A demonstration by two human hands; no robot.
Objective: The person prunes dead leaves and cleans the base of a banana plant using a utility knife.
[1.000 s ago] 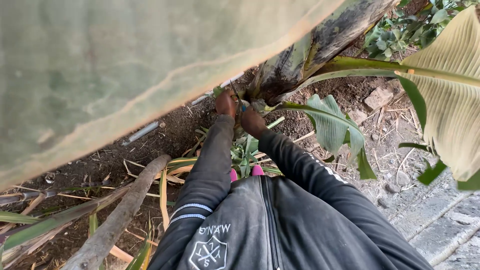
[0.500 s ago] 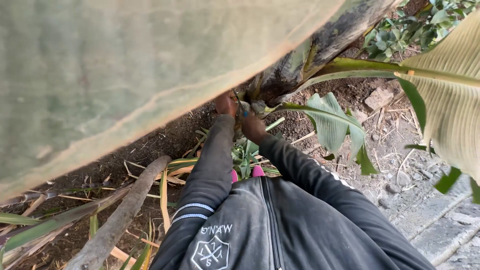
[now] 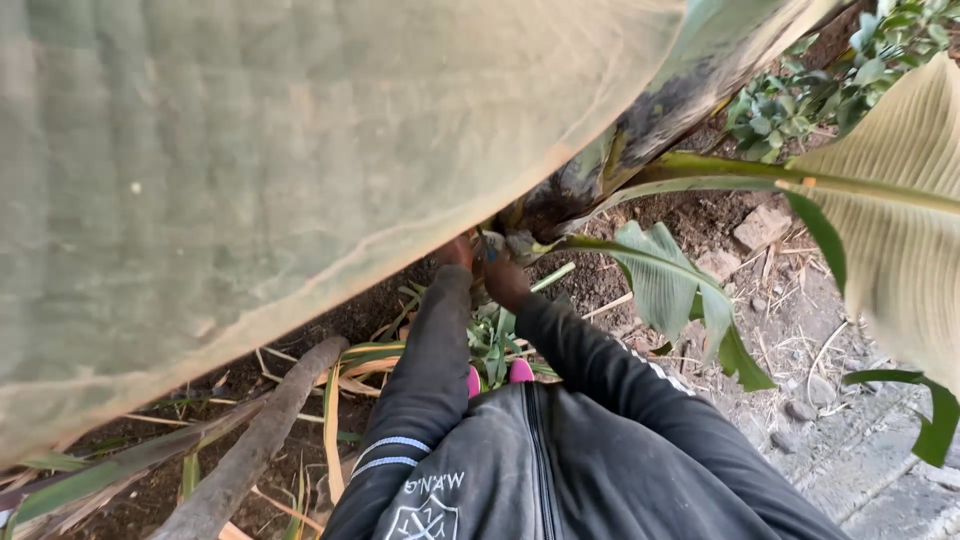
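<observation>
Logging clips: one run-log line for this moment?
left hand: at banana stem base, partly hidden | right hand: beside it, grip unclear | big leaf overhead

no pkgs, labels, signs, screens

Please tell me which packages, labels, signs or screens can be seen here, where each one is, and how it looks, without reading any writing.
Packages, signs, screens: none in view.
Printed emblem: on the front of the dark jacket, bottom edge of the picture, left of the zip; a pale shield outline with crossed lines, and a short arc of pale lettering above it.
</observation>
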